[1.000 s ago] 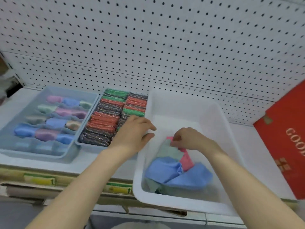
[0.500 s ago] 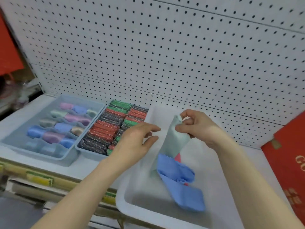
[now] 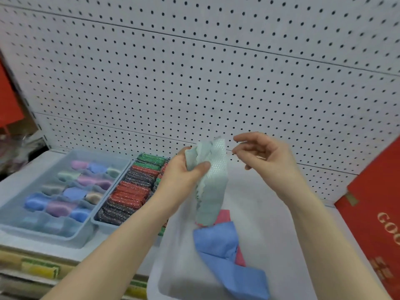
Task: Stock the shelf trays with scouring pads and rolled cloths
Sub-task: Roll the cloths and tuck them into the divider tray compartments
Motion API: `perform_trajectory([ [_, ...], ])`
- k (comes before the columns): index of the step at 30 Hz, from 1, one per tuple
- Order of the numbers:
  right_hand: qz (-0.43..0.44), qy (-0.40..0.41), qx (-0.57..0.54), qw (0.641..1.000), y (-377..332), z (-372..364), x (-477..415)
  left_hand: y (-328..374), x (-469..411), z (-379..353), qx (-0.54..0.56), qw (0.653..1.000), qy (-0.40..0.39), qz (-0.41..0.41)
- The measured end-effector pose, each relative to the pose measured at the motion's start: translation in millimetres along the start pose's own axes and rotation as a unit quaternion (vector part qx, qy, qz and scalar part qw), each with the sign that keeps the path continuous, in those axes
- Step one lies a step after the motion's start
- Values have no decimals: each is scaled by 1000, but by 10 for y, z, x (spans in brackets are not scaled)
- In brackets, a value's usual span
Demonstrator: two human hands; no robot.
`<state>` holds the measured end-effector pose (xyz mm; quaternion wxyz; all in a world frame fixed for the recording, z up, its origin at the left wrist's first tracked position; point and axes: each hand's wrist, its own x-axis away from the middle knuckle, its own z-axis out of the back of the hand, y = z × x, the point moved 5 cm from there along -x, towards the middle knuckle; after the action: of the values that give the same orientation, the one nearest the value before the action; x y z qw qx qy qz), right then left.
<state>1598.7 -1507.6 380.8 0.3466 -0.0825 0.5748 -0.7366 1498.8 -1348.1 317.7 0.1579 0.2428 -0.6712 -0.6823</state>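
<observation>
Above the white bin, the pale green cloth hangs unrolled and rumpled, its upper end bunched in the left hand, whose thumb and curled fingers clamp round it while the lower end dangles towards the bin. The right hand hovers just beside the top of the cloth, fingers loosely bent and spread, holding nothing. Down in the bin lie a blue cloth, crumpled and trailing towards the near edge, and a pink cloth partly under it. The bin sits on a white shelf backed by a white pegboard that fills the whole wall behind. To the left of the bin, partly hidden by the left forearm, a tray is packed with scouring pads in red, green and dark glittery rows, standing on edge. Further left, touching that tray, a grey-blue divided tray holds rolled cloths in blue, purple, pink, green and beige, lying in its compartments. On the right a red box leans against the pegboard; gold letters on it read "GOO" before the edge cuts them off, and the smaller gold marks below are too blurred to read. Yellow and green shelf-edge labels run along the front, their print unreadable. A red panel shows at the far left.
</observation>
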Motion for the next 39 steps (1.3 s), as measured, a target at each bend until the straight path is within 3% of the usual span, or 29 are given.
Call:
perform_trajectory([
  [6,109,-51,102,987,-230,-162,-35,105,33,-54,60,996,-65,22],
  [15,25,-34,44,998,-136,-97,-41,80,35,21,86,995,-49,25],
  [23,132,-12,40,990,-270,-75,-6,93,21,27,91,996,-6,18],
  [34,105,28,60,992,-319,-163,-97,232,29,-146,29,998,-25,-39],
  [39,60,-41,67,995,-235,-170,-132,257,29,-139,5,997,-45,-60],
])
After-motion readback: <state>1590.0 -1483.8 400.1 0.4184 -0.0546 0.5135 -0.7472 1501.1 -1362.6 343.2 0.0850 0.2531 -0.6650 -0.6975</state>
